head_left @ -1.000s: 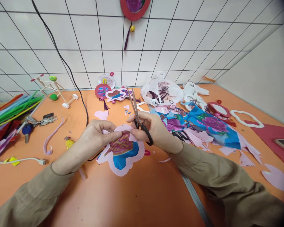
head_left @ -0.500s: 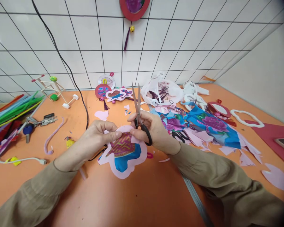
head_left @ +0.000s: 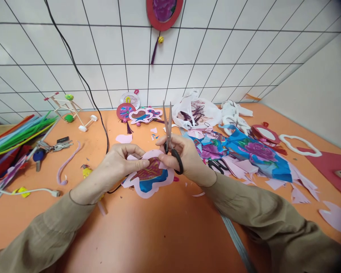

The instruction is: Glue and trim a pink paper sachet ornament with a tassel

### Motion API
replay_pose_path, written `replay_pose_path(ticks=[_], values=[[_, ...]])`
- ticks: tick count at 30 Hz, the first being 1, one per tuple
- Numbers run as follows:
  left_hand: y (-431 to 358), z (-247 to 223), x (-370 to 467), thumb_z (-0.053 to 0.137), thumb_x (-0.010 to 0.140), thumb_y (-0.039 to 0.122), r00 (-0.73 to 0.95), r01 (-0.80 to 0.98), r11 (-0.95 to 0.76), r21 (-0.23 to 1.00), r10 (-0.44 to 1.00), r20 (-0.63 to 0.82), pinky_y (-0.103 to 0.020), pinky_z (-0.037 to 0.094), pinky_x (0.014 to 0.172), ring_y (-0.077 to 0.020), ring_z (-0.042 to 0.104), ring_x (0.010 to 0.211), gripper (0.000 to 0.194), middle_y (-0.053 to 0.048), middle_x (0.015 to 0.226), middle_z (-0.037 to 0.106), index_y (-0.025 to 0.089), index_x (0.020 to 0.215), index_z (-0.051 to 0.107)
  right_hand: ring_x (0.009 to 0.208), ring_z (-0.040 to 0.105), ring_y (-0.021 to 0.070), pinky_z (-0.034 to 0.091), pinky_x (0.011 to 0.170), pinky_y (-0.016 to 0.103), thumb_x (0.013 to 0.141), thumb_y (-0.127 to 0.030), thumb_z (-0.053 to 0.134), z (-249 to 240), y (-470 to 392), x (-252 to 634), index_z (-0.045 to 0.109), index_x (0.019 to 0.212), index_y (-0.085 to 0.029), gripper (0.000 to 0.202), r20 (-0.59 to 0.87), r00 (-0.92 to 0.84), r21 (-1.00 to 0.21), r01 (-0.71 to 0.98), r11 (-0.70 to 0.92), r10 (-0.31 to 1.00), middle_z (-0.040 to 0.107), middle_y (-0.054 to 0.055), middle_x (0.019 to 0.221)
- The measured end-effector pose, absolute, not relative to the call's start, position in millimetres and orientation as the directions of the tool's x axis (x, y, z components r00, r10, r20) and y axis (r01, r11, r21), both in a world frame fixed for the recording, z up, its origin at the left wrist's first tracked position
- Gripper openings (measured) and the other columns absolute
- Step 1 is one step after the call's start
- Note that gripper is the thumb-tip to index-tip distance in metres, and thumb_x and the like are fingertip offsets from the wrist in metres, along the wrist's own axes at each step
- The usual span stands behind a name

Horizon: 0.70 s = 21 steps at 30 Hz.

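A pink wavy-edged paper piece with blue and patterned fabric in its middle is held above the orange table. My left hand pinches its upper left edge between thumb and fingers. At its upper right edge my right hand has its thumb on the paper. The same hand holds black-handled scissors, whose slightly parted blades point up, away from the paper. Part of the piece is hidden behind my left fingers.
Behind lie finished-looking ornaments and a white plastic bag. Blue floral fabric and pink scraps cover the right. Keys, pipe cleaners and a stick model are at left; a black cable hangs down.
The paper piece has tilted, its lower edge rising so that it looks shorter. My left hand has shifted slightly right. The whole view has moved a little, and the scissors remain in my right hand.
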State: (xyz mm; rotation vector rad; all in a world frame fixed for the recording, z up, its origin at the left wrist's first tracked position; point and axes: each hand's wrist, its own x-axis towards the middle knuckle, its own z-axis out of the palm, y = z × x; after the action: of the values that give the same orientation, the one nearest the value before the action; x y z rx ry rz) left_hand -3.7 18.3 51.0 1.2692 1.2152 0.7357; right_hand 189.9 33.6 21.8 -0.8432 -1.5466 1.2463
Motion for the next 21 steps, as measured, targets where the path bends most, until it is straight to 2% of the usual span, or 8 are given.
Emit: replay_pose_path(ticks=[7,10,12,13,17,21], values=[[20,48,-3,0.076,0.069,0.035,0.305,0.085,0.157,0.984,0.936,-0.176,-0.02,0.041,0.048,-0.0089,0.051,0.05,0.026,0.001,0.055,0.059,0.015,0.058,0.065,0.054,0.047,0.0072,0.039,0.049,0.021,0.065,-0.013,0.065,21,33,188,0.055,0.086,-0.017,0.023,0.254,-0.308,-0.966,-0.035,0.256,0.917,0.052,-0.004,0.066],[23,44,-7,0.077,0.071,0.034,0.355,0.023,0.18,0.983,0.918,-0.176,-0.021,0.043,0.05,-0.0113,0.057,0.054,0.022,-0.001,0.062,0.065,0.016,0.081,0.073,0.054,0.047,0.0068,0.039,0.05,0.02,0.064,-0.012,0.064,21,34,190,0.056,0.088,-0.017,0.027,0.278,-0.314,-0.96,-0.068,0.271,0.908,0.052,-0.005,0.066],[24,41,-7,0.08,0.068,0.032,0.384,-0.038,0.243,0.969,0.899,-0.211,-0.022,0.046,0.053,-0.0135,0.062,0.057,0.034,-0.002,0.068,0.069,0.018,0.099,0.072,0.054,0.046,0.0064,0.039,0.05,0.02,0.063,-0.011,0.064,20,34,190,0.056,0.089,-0.016,0.028,0.293,-0.326,-0.956,-0.085,0.28,0.899,0.051,-0.005,0.065],[24,40,-6,0.08,0.068,0.03,0.399,-0.05,0.272,0.961,0.887,-0.23,-0.023,0.048,0.056,-0.0145,0.064,0.06,0.034,-0.003,0.071,0.071,0.017,0.098,0.073,0.054,0.046,0.0063,0.038,0.05,0.02,0.063,-0.011,0.064,20,34,190,0.057,0.09,-0.016,0.028,0.294,-0.329,-0.956,-0.086,0.281,0.898,0.051,-0.005,0.065],[22,36,-2,0.079,0.07,0.033,0.397,-0.033,0.295,0.955,0.881,-0.258,-0.023,0.048,0.056,-0.0134,0.062,0.058,0.02,-0.005,0.067,0.071,0.013,0.072,0.075,0.054,0.046,0.0065,0.038,0.05,0.02,0.064,-0.013,0.067,23,32,189,0.057,0.09,-0.016,0.028,0.273,-0.329,-0.962,-0.078,0.262,0.904,0.05,-0.005,0.065],[21,39,-1,0.08,0.068,0.033,0.309,-0.053,0.247,0.968,0.926,-0.219,-0.022,0.046,0.053,-0.011,0.058,0.053,0.02,-0.003,0.06,0.068,0.014,0.065,0.074,0.056,0.048,0.0077,0.04,0.055,0.022,0.069,-0.022,0.069,26,36,192,0.056,0.089,-0.017,0.024,0.251,-0.313,-0.967,-0.114,0.226,0.916,0.051,-0.005,0.063]])
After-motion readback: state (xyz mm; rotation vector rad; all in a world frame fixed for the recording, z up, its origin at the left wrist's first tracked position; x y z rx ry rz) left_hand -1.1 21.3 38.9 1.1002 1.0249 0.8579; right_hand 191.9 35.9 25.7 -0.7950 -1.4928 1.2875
